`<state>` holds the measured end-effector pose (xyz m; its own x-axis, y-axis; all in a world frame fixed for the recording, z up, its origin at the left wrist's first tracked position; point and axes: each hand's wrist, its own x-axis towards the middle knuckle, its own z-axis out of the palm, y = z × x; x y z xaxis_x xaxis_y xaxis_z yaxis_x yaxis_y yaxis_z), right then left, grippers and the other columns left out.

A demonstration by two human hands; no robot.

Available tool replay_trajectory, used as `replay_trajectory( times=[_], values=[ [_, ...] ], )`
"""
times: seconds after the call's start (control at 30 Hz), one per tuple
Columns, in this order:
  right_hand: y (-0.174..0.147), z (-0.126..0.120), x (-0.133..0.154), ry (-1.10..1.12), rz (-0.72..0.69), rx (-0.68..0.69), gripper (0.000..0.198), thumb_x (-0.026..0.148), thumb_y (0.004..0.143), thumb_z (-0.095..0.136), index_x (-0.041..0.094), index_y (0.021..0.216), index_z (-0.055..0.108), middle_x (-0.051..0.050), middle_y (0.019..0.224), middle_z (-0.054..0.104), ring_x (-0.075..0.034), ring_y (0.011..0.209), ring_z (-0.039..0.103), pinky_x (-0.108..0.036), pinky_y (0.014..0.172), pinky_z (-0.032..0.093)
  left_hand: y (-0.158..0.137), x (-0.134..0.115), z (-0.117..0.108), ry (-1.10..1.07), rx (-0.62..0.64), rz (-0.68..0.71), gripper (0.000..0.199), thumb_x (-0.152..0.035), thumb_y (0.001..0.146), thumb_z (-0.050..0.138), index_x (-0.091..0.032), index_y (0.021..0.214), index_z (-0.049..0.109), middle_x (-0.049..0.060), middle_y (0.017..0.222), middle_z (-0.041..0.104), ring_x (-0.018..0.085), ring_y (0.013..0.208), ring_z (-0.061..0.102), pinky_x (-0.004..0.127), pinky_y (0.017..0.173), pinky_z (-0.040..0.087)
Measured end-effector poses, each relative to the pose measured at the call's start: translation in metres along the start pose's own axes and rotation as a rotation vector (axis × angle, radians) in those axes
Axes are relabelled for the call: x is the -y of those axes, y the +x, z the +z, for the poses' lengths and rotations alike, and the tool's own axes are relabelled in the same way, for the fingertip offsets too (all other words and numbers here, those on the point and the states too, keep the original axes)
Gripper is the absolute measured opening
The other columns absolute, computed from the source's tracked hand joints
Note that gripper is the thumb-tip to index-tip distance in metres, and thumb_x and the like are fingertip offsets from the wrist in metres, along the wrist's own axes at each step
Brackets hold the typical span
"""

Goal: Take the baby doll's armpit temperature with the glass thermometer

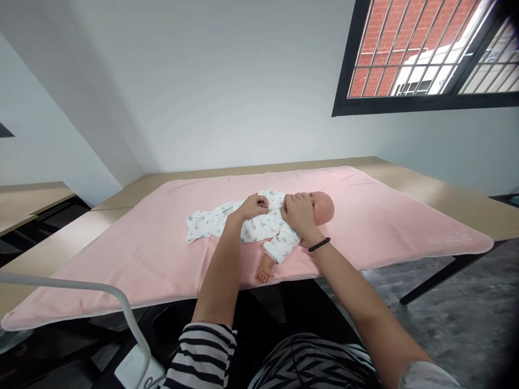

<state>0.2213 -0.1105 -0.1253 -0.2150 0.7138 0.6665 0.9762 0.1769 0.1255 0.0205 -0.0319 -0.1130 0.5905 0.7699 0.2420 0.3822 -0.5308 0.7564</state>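
Observation:
A baby doll lies on its back with its head to the right, dressed in a white printed baby romper. My left hand is closed, its curled fingers pinching at the romper's front over the chest. Bent over the doll's neck and lower face, my right hand grips the romper near the collar; its fingertips are partly hidden. One doll hand sticks out of the near sleeve, close to the table's front edge. The romper's leg end stretches out flat to the left.
Under the doll a pink blanket covers most of the wooden table and hangs slightly over its front edge. A grey curved tube rises at the lower left from a white base. Behind are a wall and a barred window.

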Motion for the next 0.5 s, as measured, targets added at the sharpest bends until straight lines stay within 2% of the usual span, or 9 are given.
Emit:
replay_trajectory(
  times=[0.33, 0.43, 0.5],
  values=[
    [-0.0004, 0.0002, -0.0001, 0.008, -0.006, -0.01, 0.018, 0.019, 0.094, 0.046, 0.016, 0.091, 0.063, -0.013, 0.086, 0.069, -0.029, 0.086, 0.054, -0.043, 0.087, 0.029, 0.0006, -0.0009, 0.0024, 0.061, -0.005, 0.001, 0.007, -0.023, 0.063, 0.065, -0.019, 0.068, 0.061, -0.003, 0.065, 0.054, 0.014, 0.065, 0.051, 0.033, 0.072, 0.048],
    [-0.001, 0.0004, -0.0005, 0.012, -0.005, -0.017, 0.017, 0.02, 0.094, 0.046, 0.016, 0.09, 0.062, -0.012, 0.085, 0.069, -0.028, 0.085, 0.054, -0.042, 0.087, 0.029, 0.001, 0.0, 0.0017, 0.067, 0.008, 0.016, 0.005, -0.023, 0.063, 0.066, -0.019, 0.068, 0.065, -0.003, 0.065, 0.059, 0.014, 0.064, 0.053, 0.041, 0.091, 0.049],
    [-0.0013, 0.0012, -0.0007, 0.015, -0.002, -0.024, 0.017, 0.02, 0.094, 0.046, 0.016, 0.089, 0.062, -0.012, 0.085, 0.068, -0.028, 0.085, 0.054, -0.042, 0.087, 0.029, 0.0012, 0.0012, 0.0004, 0.081, 0.009, 0.038, 0.004, -0.023, 0.065, 0.066, -0.02, 0.067, 0.066, -0.003, 0.066, 0.062, 0.013, 0.063, 0.054, 0.048, 0.111, 0.038]
  ],
)
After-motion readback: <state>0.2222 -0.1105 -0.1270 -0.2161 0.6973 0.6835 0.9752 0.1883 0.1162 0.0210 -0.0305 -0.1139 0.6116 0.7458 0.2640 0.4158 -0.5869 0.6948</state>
